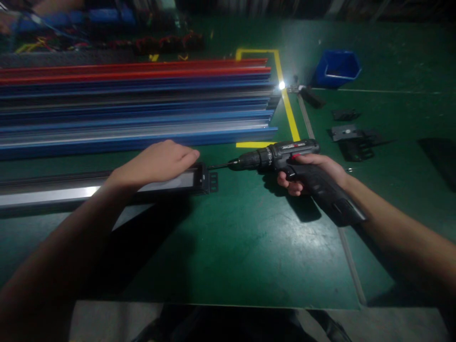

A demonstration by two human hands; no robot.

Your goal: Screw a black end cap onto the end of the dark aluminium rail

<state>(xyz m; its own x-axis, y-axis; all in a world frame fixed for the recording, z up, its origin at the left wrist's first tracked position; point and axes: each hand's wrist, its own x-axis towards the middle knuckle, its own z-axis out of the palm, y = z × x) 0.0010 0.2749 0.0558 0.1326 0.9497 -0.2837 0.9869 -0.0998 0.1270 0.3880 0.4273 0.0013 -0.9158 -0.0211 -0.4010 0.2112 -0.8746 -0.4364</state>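
A black cordless drill (292, 154) lies sideways in my right hand (320, 171), fingers wrapped round its grip and the index finger by the trigger. Its long bit (221, 165) points left and meets the end of a dark metal profile (167, 186). A black end plate with a slotted tab (213, 182) closes that end of the profile. My left hand (164, 160) rests over the profile's far edge close to the end plate, its fingers curled down and partly hidden.
Behind the profile lies a stack of long blue and red profiles (142, 114). Yellow tape (290, 114) marks the green table (249, 256). A blue bin (337, 69) stands at the back right, with several black brackets (349, 133) nearer. Coloured wires lie back left.
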